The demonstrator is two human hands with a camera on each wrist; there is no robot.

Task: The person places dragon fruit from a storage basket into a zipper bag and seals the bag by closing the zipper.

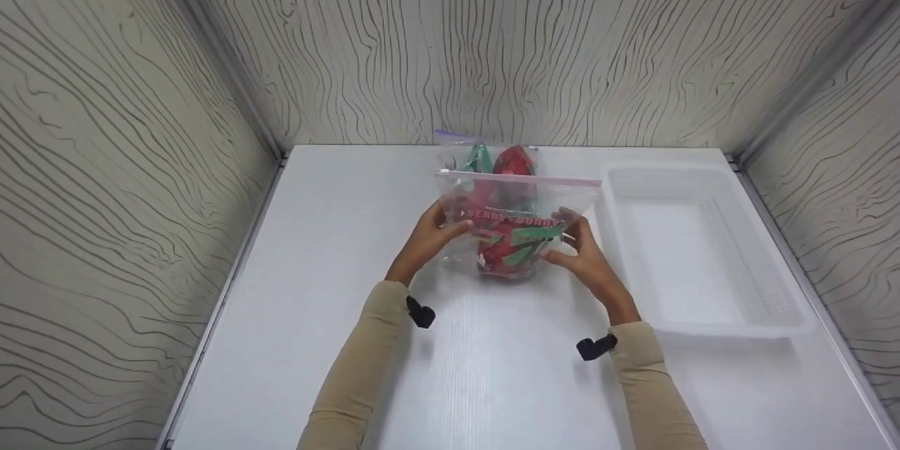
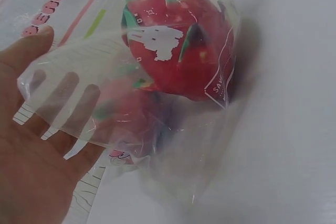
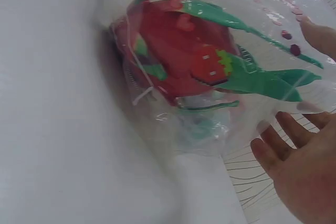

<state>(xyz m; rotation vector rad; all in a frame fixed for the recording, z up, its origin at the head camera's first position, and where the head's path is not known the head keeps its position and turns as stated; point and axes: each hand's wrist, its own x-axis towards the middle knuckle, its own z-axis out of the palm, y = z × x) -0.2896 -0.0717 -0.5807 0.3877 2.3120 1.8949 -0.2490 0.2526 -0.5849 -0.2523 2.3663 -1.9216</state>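
A clear zip bag (image 1: 513, 197) with pink lettering stands at the middle of the table, holding a red dragon fruit with green tips (image 3: 184, 45). My left hand (image 1: 429, 235) is at its left side, fingers (image 2: 65, 95) behind the film and thumb towards the front, spread apart. On the right side, my right hand (image 1: 580, 249) touches the bag's edge with loosely bent fingers (image 3: 286, 135), its thumb apart from them. Directly behind is a second zip bag (image 1: 457, 144) with a purple seal and red-and-green fruit (image 1: 515, 160), partly hidden by the front bag.
A white plastic basket (image 1: 703, 329) sits to the right of the bags on the white table (image 1: 316, 239). Wood-patterned panels (image 1: 457, 42) rise at the back and both sides. Small black cameras (image 1: 422, 313) are worn at the wrists.
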